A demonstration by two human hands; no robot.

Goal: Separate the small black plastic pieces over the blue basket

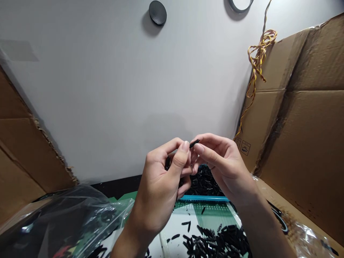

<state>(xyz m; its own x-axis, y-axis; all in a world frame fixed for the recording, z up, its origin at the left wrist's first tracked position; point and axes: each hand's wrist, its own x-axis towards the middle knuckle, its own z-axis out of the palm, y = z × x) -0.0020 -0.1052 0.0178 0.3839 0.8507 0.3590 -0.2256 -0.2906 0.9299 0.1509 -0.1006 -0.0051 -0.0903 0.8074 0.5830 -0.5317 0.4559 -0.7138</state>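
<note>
Bag of clear plastic (88, 202) is lying far left; next, our left hand (161, 182) is pinching one small black piece (194, 143) up above everything. Behind, a blue-edged tray (204, 198) is holding loads more, and a loose pile (219, 240) is sitting nearer us, so plenty's remaining, though we're not seeing which are finished. Our right hand (229, 163) is gripping that piece's other end, fingertips nearly closed.
</note>
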